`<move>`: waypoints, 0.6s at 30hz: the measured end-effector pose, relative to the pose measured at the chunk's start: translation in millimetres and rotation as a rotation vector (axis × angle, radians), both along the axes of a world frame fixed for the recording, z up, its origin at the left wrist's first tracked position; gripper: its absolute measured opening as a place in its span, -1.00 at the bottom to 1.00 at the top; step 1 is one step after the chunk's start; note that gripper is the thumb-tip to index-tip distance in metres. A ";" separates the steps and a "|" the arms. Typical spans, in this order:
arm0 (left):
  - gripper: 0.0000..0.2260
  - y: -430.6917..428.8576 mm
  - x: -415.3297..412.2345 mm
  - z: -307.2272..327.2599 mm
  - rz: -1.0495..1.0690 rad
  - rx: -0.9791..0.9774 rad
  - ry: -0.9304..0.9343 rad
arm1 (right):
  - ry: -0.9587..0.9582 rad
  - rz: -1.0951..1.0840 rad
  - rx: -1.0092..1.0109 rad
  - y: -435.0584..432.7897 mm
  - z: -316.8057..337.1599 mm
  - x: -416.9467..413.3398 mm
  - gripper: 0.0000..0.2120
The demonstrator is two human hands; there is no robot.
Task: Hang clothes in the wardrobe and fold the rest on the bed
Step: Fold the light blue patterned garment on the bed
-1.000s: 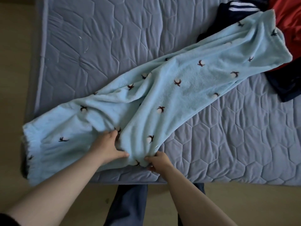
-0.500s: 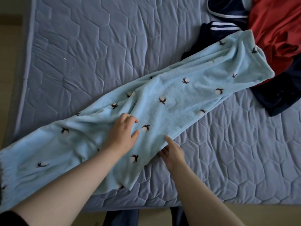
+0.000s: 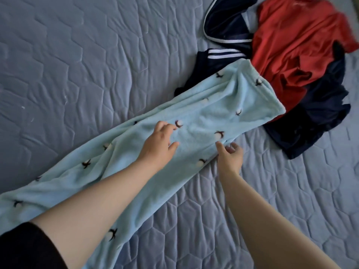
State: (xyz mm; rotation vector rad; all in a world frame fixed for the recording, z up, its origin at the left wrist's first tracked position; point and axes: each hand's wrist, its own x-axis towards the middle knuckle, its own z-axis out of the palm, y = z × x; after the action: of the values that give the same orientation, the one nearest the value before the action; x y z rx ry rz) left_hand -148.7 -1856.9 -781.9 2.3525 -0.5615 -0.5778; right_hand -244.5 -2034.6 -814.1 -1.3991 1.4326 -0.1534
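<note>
Fleece, pale blue and printed, the trousers [image 3: 204, 111] lie diagonally on the bed [image 3: 77, 65], running from its near left side toward the far right. Their far end overlaps the navy garment [image 3: 320, 123], just beside the red garment [image 3: 287, 45]. The left hand [image 3: 157, 146] rests mid-leg, fingers spread and gripping nothing. The right hand [image 3: 230, 158] sits at the trousers' near edge, fingers loose and apart. Smoothing outward with flat palms before folding would likely serve best. Open mattress lies far left; the pile crowds the far right.
</note>
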 end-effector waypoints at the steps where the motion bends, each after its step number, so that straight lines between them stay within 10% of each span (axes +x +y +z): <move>1: -0.66 -18.2 9.0 -0.2 0.000 -0.009 -0.011 | -0.002 0.001 0.018 -18.1 -0.4 6.4 -0.47; 18: -0.78 -196.8 122.1 16.4 0.069 0.124 -0.226 | -0.374 -0.020 0.048 -134.4 5.2 45.7 -0.87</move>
State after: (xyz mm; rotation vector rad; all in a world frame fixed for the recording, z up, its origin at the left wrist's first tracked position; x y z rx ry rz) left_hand -26.7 -2053.7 -765.5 2.5630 -0.5555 -0.3259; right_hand -198.7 -2169.0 -808.9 -1.2401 1.1315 -0.3714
